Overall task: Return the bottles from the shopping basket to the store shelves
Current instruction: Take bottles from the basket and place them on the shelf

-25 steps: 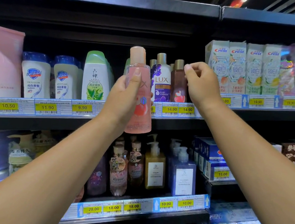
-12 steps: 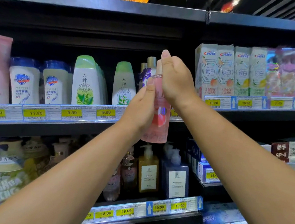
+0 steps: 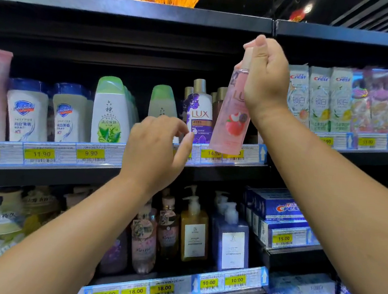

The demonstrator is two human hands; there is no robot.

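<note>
Reaching up toward the shelving with both bare forearms. Hovering with the left hand (image 3: 156, 152) in front of the yellow-tagged price strip (image 3: 90, 154), fingers loosely curled, thumb and forefinger apart, grasping nothing. Gripping with the right hand (image 3: 265, 82), fingers wrapped round the neck and pale peach cap, a translucent pink plastic bottle with a lychee picture (image 3: 232, 127). Holding that bottle in the air, slightly tilted with its top to the right, its base level with the price strip, in front of the black metal upper shelf (image 3: 221, 174) and not resting on it.

Noting just behind it a white-and-purple gold-capped LUX bottle (image 3: 200, 116) and, beside that, a dark brown gold-capped bottle (image 3: 218, 106). Noting further left white bottles with green caps (image 3: 111, 113) and white bottles with blue caps (image 3: 26, 113); to the right, upright Crest toothpaste cartons (image 3: 319, 98). Seeing one shelf down an amber pump bottle (image 3: 194, 231) beside a lilac pump bottle (image 3: 232, 245).
</note>
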